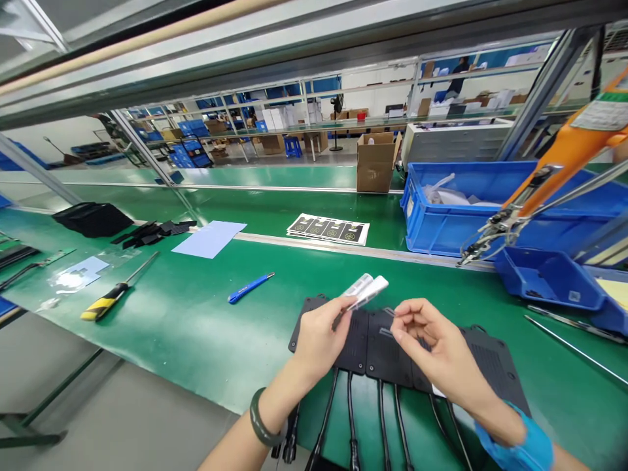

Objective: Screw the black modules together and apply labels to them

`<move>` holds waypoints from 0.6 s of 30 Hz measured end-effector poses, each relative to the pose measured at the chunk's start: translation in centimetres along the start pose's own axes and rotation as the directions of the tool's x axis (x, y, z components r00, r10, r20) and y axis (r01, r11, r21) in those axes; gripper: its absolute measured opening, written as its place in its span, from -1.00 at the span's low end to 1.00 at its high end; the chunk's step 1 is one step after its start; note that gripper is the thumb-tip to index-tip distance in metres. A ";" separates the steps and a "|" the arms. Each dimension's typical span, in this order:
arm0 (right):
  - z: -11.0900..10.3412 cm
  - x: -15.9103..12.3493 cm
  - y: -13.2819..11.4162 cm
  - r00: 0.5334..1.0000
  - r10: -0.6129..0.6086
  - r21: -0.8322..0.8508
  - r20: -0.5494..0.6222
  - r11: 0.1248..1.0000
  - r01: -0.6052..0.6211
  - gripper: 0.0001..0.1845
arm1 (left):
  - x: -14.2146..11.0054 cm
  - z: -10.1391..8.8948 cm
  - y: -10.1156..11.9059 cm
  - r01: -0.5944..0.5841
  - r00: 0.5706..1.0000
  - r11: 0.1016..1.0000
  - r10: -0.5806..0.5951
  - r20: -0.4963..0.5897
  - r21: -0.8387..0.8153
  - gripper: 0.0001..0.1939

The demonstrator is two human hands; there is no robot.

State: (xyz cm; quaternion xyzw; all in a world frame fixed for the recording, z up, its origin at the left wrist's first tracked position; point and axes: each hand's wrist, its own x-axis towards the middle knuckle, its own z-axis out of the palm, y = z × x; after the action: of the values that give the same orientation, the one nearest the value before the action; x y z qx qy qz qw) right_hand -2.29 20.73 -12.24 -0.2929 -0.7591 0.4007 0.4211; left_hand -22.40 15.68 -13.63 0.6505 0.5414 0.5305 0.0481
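My left hand pinches a folded white strip with printed markings, perhaps a label strip. To its right, my right hand has its thumb and fingertips close together over the devices. A small greyish piece shows at those fingertips, too small to name. Beneath both hands lies a row of flat black plastic boxes, with screws at their corners and black cables running toward me. My hands cover part of the row.
A blue cutter and a yellow-black screwdriver lie left on the green bench. Printed label sheets are behind. At right stand a large blue crate and small blue bin, with an orange tool hanging above.
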 end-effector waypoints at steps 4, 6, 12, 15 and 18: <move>-0.9 -1.4 1.7 0.915 0.349 0.122 0.203 0.918 -0.378 -0.77 | -1.0 -2.1 -0.3 -0.297 0.953 0.833 0.232 0.194 0.467 -0.67; -0.8 -2.1 2.7 0.873 0.420 0.114 0.250 0.882 -0.457 -0.72 | -2.1 -2.4 0.6 -0.300 0.944 0.761 0.150 0.293 0.575 -0.62; 0.5 -3.6 3.6 0.865 0.457 0.043 0.205 0.879 -0.475 -0.72 | -7.3 -0.1 3.3 -0.336 0.887 0.747 0.045 0.460 0.574 -0.38; 0.8 -4.0 3.7 0.874 0.459 0.003 0.162 0.885 -0.466 -0.75 | -9.0 1.1 3.5 -0.382 0.875 0.734 0.093 0.475 0.561 -0.19; 0.9 -4.3 3.8 0.884 0.449 -0.038 0.133 0.893 -0.448 -0.79 | -9.6 1.6 3.4 -0.418 0.871 0.732 0.154 0.467 0.538 -0.32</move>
State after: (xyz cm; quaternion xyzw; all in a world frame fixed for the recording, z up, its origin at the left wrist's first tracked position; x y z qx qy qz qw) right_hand -0.64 18.95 -17.58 -0.4333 -0.6993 0.5042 0.2627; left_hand -17.53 7.87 -18.25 0.7983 0.5554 0.1812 -0.1467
